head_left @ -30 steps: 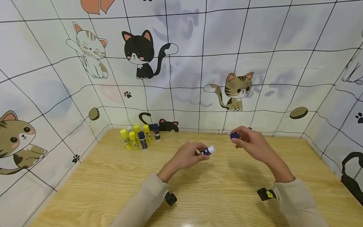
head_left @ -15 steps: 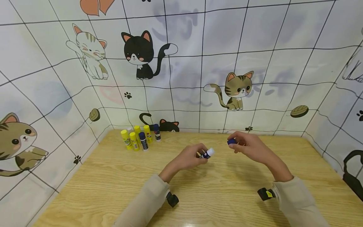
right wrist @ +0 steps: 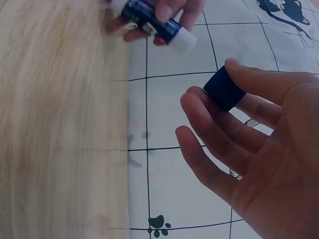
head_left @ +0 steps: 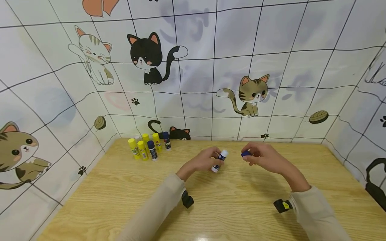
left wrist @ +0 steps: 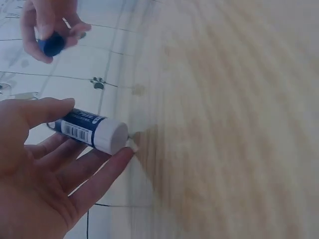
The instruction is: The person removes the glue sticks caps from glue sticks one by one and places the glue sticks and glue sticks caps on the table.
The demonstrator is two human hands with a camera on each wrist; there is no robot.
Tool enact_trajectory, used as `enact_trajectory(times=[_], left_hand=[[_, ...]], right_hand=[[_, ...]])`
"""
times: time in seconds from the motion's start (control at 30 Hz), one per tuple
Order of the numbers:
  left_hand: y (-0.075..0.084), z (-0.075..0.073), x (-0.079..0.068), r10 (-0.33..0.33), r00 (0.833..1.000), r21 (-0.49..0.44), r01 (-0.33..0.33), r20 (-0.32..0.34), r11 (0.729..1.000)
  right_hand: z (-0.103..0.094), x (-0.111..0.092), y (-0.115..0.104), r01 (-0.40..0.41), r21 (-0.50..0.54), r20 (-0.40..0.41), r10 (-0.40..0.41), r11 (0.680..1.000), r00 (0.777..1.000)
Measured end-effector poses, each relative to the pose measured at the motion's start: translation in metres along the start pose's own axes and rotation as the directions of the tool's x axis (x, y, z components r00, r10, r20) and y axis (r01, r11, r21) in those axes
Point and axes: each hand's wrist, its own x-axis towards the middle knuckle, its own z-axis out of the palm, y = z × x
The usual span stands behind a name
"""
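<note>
My left hand (head_left: pixel 208 158) pinches a dark blue glue stick (head_left: pixel 222 156) with white ends above the table, its uncapped end tilted up and to the right. The left wrist view shows the barcode on the glue stick (left wrist: pixel 77 130) and its white base, with the thumb on one side and fingers beneath. To the right, my right hand (head_left: pixel 265 157) holds a dark blue cap (head_left: pixel 245 153) between thumb and fingertips. The cap (right wrist: pixel 224 89) is apart from the glue stick; the other fingers of this hand are loosely bent.
Several glue sticks stand upright at the back left of the wooden table (head_left: pixel 126 187), among them a yellow one (head_left: pixel 142 150) and a blue-capped one (head_left: pixel 152 150). A cloth with printed cats (head_left: pixel 196 77) hangs behind the table. A black object (head_left: pixel 375 184) is at the right edge.
The left hand has turned the glue stick more upright, so its white base now shows. The right hand has lowered the cap slightly and brought it a little closer to the left.
</note>
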Motion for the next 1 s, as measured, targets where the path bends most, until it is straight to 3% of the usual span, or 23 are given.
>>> enact_trajectory(times=[0.2,0.43,0.63,1.0], left_hand=[[-0.003,-0.007,0.032,-0.058,0.994,0.008,0.059,-0.095,0.998],[-0.001,-0.008,0.058,-0.087,0.971,-0.015,0.086,-0.222,0.996],[-0.001,-0.004,0.067,-0.06,0.951,0.052,0.079,-0.302,0.995],[-0.001,0.002,0.069,-0.039,0.946,0.091,0.072,-0.32,0.993]], right_hand=[[0.005,0.0,0.005,-0.004,0.031,0.045,0.002,1.0,0.999],[0.006,0.002,0.007,0.003,0.016,0.046,-0.004,1.0,0.999],[0.007,0.004,0.008,0.0,0.024,0.049,-0.001,1.0,0.999],[0.005,0.003,0.007,0.01,-0.011,0.032,-0.009,1.0,0.999]])
